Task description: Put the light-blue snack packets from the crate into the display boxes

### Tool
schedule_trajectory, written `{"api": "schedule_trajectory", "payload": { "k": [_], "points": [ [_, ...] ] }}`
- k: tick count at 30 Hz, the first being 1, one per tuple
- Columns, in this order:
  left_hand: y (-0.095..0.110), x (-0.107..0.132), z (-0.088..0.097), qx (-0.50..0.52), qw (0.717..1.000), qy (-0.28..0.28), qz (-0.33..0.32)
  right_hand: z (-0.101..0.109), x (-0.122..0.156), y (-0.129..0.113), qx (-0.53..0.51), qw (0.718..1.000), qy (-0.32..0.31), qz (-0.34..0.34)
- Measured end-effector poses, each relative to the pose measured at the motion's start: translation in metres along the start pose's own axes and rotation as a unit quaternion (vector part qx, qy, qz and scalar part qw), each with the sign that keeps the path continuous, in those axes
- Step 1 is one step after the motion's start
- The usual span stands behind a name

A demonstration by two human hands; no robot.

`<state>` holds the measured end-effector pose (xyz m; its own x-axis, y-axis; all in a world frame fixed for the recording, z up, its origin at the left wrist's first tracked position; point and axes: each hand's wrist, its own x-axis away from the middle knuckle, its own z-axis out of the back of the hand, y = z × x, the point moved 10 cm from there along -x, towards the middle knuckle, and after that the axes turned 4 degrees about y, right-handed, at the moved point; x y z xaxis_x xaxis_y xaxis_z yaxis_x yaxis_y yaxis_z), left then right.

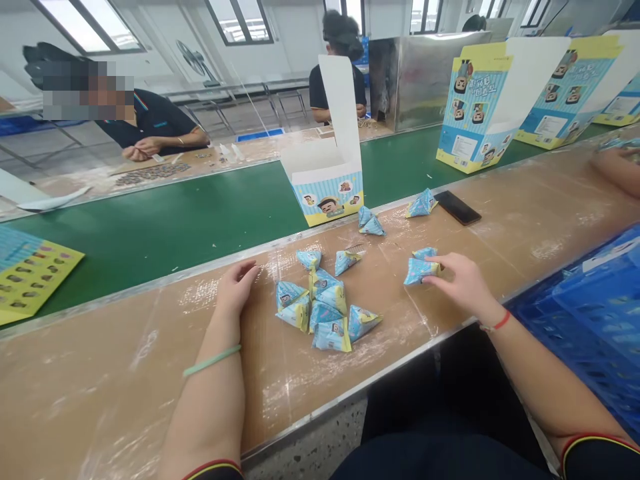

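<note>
My right hand [463, 280] pinches a small blue-and-yellow pyramid-shaped packet [420, 271] between thumb and fingers, just at the table surface. Another blue packet [424, 253] lies right behind it, partly covered. My left hand [239, 285] rests on the table with its fingers loosely curled and apart from the thumb, holding nothing. To its right lies a cluster of several similar packets [327, 293]. Two packets [371, 221] sit near an open carton [327, 200], and one more packet [423, 203] is beside a black phone [459, 208].
A green conveyor belt [200, 213] runs behind the brown table [125, 373]. Printed cartons [475, 107] stand on it at the right, and a flat printed carton [37, 273] is at the left. Blue crates [590, 307] are at my right. Co-workers [165, 120] sit across the belt.
</note>
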<state>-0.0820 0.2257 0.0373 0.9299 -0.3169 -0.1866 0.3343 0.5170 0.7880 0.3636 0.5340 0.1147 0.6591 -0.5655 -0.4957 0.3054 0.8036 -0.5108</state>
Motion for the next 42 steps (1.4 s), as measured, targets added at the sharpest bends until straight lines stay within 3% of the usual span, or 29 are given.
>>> {"api": "schedule_trajectory", "payload": {
  "k": [3,7,10,13,17,21,23,27,32,34,38,40,42],
  "points": [
    [-0.001,0.000,0.000,-0.006,1.000,0.001,0.005,0.009,0.002,0.006,-0.098,0.993,0.019,-0.058],
    [0.001,0.001,-0.001,-0.005,1.000,-0.003,0.003,0.029,0.002,0.002,-0.259,0.957,0.009,-0.127],
    [0.000,0.001,0.000,-0.005,1.000,-0.002,0.003,0.042,-0.003,-0.005,-0.289,0.948,0.013,-0.136],
    [-0.001,0.000,0.000,-0.003,1.000,-0.003,-0.001,0.032,-0.007,-0.010,-0.235,0.966,-0.019,-0.107],
    [-0.003,-0.001,-0.001,0.001,1.000,-0.006,-0.004,0.005,-0.008,-0.007,-0.038,0.999,-0.001,-0.012],
    [-0.005,-0.002,-0.002,0.001,1.000,-0.009,-0.005,-0.017,-0.003,0.010,0.107,0.992,0.039,0.047],
    [-0.006,-0.002,-0.003,0.001,1.000,-0.012,-0.005,-0.022,-0.004,0.023,0.116,0.990,0.053,0.051],
    [-0.007,-0.003,-0.003,0.004,1.000,-0.013,-0.005,-0.036,-0.014,0.058,0.063,0.998,0.013,0.016],
    [-0.005,-0.003,-0.004,0.009,1.000,-0.019,-0.006,-0.016,-0.020,0.089,0.146,0.986,0.080,-0.018],
    [-0.005,-0.003,-0.004,0.010,1.000,-0.021,-0.006,-0.011,-0.018,0.085,0.179,0.980,0.083,-0.010],
    [-0.005,-0.003,-0.004,0.010,1.000,-0.015,-0.007,0.007,-0.011,0.054,0.180,0.980,0.084,0.012],
    [-0.005,-0.002,-0.004,0.008,1.000,-0.014,-0.007,0.022,-0.010,0.039,0.101,0.991,0.082,0.002],
    [-0.005,-0.002,-0.004,0.007,1.000,-0.015,-0.007,0.035,-0.012,0.027,-0.042,0.997,0.063,-0.018]
  ]
}}
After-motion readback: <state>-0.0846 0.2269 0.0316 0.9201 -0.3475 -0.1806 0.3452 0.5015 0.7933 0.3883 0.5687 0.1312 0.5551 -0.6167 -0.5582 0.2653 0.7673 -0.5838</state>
